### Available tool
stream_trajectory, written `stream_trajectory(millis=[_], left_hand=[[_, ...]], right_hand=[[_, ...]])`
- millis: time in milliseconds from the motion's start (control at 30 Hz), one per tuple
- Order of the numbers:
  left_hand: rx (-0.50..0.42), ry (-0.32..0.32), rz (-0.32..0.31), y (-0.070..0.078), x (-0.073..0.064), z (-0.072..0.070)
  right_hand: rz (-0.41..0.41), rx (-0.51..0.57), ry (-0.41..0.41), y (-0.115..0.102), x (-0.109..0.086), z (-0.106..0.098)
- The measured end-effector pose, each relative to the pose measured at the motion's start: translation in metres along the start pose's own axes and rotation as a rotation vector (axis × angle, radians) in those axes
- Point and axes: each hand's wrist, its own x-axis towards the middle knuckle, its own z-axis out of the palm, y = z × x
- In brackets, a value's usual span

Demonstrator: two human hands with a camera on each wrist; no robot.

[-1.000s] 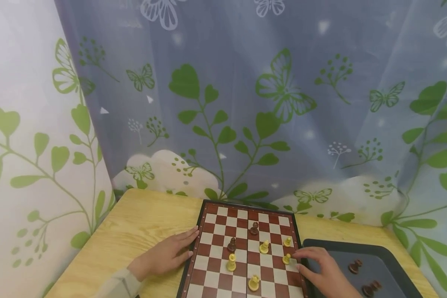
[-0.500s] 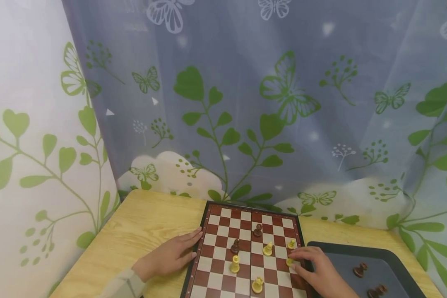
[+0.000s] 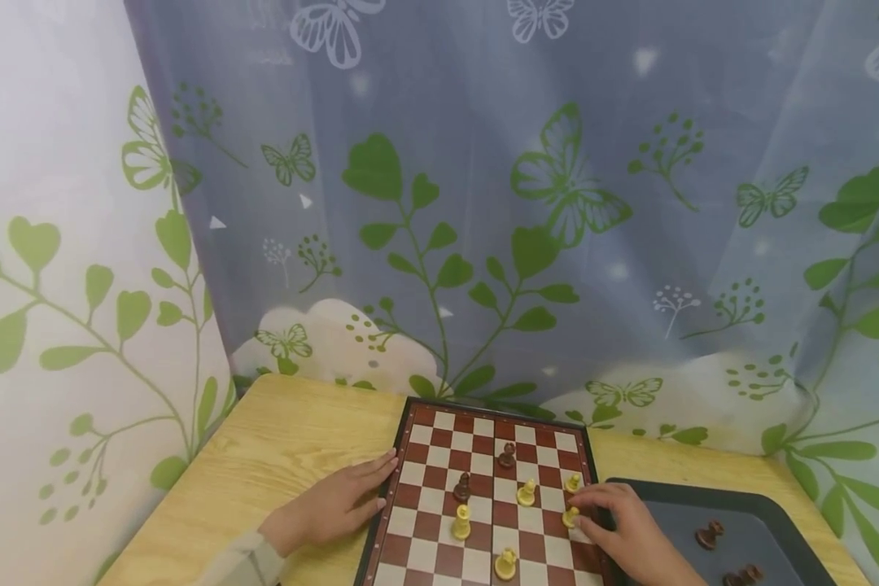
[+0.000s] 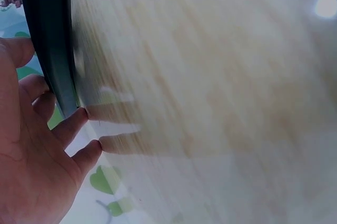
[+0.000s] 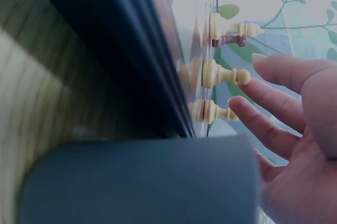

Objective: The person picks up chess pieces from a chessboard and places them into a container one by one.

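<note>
1. Here's the yellow pawn (image 3: 570,517), upright near the chessboard's (image 3: 429,557) right edge, a second pawn (image 3: 573,483) just beyond.
2. Right hand (image 3: 626,529) right there, thumb and fingers parted around it; contact can't be told. A light pinch at the head looks best, sparing the second pawn.
3. Left hand (image 3: 330,505), fingers extended, touches the chessboard's left edge; gentle pressure should steady it.

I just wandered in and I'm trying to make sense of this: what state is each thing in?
Chessboard, unfolded, flat
Left hand, fingers touching the board's left edge
Right hand, extended fingers at a yellow pawn, contact unclear
That yellow pawn, upright
Other four yellow pieces, upright
Two dark pieces on the board, upright
Tray, right side up
Two dark pieces in the tray, apparently tipped over
</note>
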Motion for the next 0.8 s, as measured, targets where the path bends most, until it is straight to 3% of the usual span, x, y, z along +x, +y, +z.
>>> stream_trajectory(millis=[333, 433, 567, 667, 800], left_hand=[[-0.007, 0.005, 0.004, 0.002, -0.001, -0.003], [-0.008, 0.008, 0.013, 0.002, 0.000, -0.002], [-0.011, 0.016, 0.008, 0.002, -0.002, 0.001], [-0.011, 0.020, 0.011, 0.002, -0.001, 0.001], [-0.002, 0.019, 0.022, 0.002, -0.001, 0.001]], right_hand=[[-0.021, -0.013, -0.034, 0.011, 0.009, 0.004], [-0.072, -0.057, -0.047, 0.020, 0.012, 0.005], [-0.136, -0.072, -0.024, 0.018, 0.011, 0.002], [-0.140, -0.050, 0.000, 0.008, 0.009, 0.000], [-0.145, -0.056, 0.092, 0.000, 0.007, -0.005]])
